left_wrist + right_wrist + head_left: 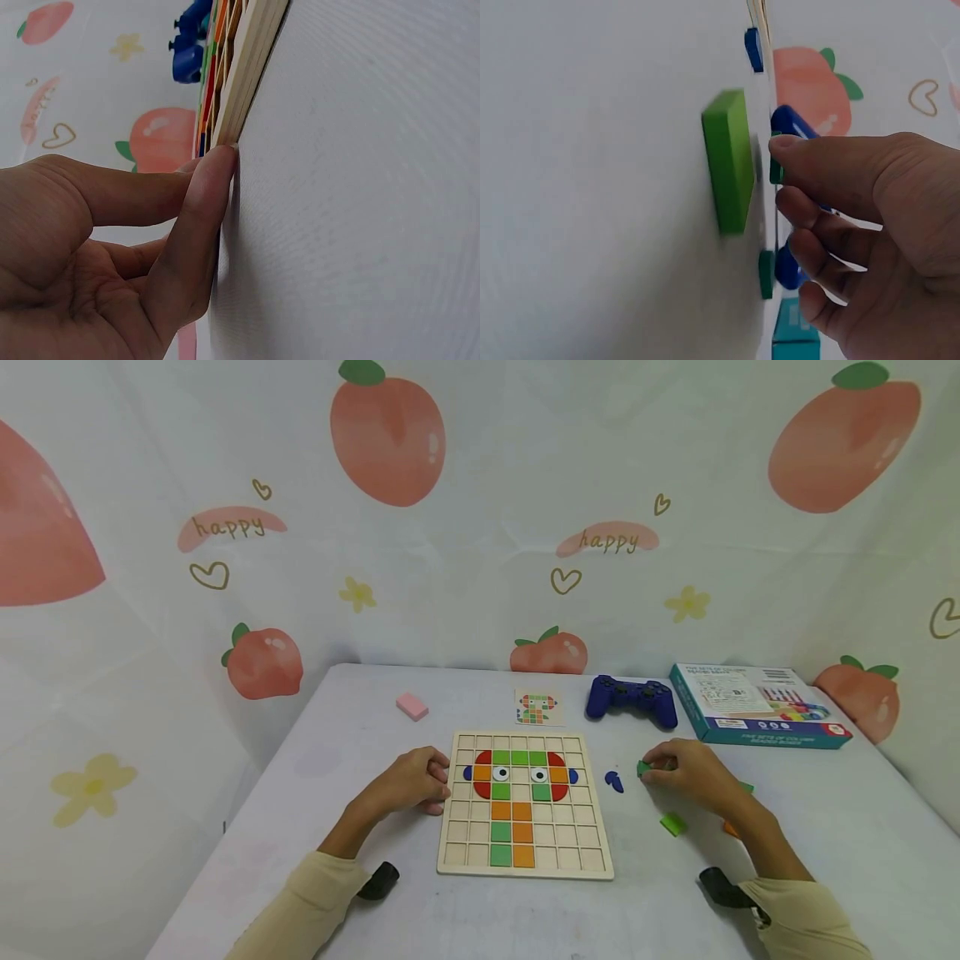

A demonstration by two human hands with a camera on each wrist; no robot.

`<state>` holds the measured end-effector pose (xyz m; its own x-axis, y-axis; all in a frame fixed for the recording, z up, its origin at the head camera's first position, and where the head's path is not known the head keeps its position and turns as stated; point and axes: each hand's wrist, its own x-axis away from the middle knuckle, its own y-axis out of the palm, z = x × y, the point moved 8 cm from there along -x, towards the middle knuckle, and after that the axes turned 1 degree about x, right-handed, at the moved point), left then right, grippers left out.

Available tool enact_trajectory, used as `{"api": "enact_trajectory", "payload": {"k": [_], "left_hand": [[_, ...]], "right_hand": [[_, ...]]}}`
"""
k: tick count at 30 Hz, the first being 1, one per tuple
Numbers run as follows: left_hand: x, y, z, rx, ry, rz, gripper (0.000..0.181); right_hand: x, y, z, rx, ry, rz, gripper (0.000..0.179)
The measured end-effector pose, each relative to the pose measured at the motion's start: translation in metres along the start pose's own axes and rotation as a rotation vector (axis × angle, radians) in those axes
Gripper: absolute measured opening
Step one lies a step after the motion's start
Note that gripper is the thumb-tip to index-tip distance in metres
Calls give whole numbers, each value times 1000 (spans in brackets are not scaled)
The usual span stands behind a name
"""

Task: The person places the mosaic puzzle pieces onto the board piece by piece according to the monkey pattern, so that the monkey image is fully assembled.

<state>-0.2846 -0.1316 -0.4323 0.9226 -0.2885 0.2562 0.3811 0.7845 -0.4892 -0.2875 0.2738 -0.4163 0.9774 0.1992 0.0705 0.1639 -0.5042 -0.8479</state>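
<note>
My left hand (411, 779) is at the left edge of a wooden grid board (457, 843). In the left wrist view its thumb and a fingertip meet at the board's side (238, 97). Colored tiles on the board form a face with two eye tiles (501, 773), over a column of orange and green squares (512, 833). Right of the board, my right hand (693, 772) pinches a small dark green tile (776, 157) between thumb and index finger. Close by lie a light green tile (673, 824), blue pieces (614, 782) and another dark green tile (766, 274).
Behind the board lies a pattern card (539, 707), with a pink block (412, 706) to its left. A blue game controller (632, 700) and a flat teal box (761, 706) stand at the back right. An orange piece (731, 829) shows beside the right forearm.
</note>
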Motion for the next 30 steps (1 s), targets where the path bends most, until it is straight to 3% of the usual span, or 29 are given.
{"api": "enact_trajectory", "payload": {"k": [16, 30], "left_hand": [[2, -2, 0, -10, -10, 11, 43], [2, 0, 2, 8, -4, 1, 43]], "right_hand": [[1, 25, -66, -46, -96, -15, 24], [13, 60, -108, -73, -118, -109, 19]]}}
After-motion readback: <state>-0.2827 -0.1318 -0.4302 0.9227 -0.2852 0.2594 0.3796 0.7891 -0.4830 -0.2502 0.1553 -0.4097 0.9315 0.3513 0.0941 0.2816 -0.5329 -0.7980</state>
